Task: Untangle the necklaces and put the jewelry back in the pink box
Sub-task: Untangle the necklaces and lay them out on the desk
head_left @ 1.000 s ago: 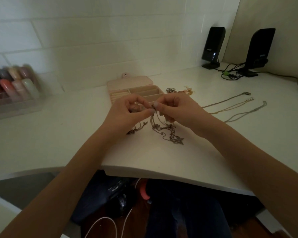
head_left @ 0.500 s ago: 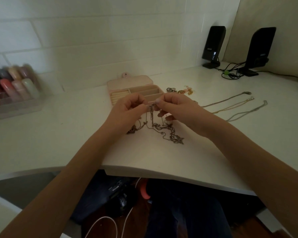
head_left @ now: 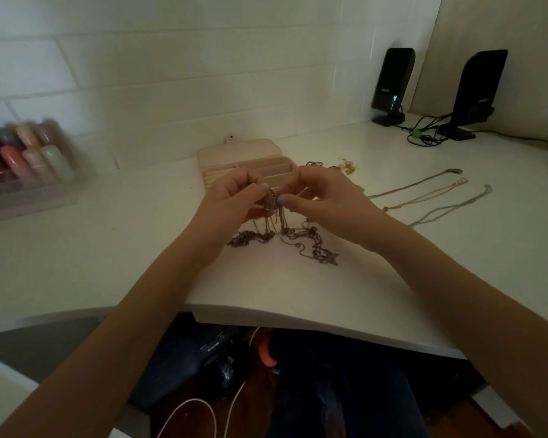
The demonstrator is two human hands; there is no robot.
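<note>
A dark tangle of necklaces (head_left: 298, 241) lies on the white desk, with strands rising up to my fingers. My left hand (head_left: 234, 200) and my right hand (head_left: 320, 197) meet above it, each pinching the chains near a small clasp between thumb and forefinger. Just behind my hands the pink box (head_left: 244, 153) stands open, its lid laid back and its cream compartments partly hidden by my fingers. Three untangled necklaces (head_left: 424, 197) lie stretched out in rows to the right.
Small gold and dark jewelry pieces (head_left: 345, 165) lie right of the box. A clear tray of coloured bottles (head_left: 23, 165) sits at the far left. Two black speakers (head_left: 393, 83) with cables stand at the back right. The desk's curved front edge (head_left: 298, 320) is close to me.
My hands have lifted slightly and drawn the chains upward, so more strands hang taut from my fingertips. The tangle on the desk has stretched out a little.
</note>
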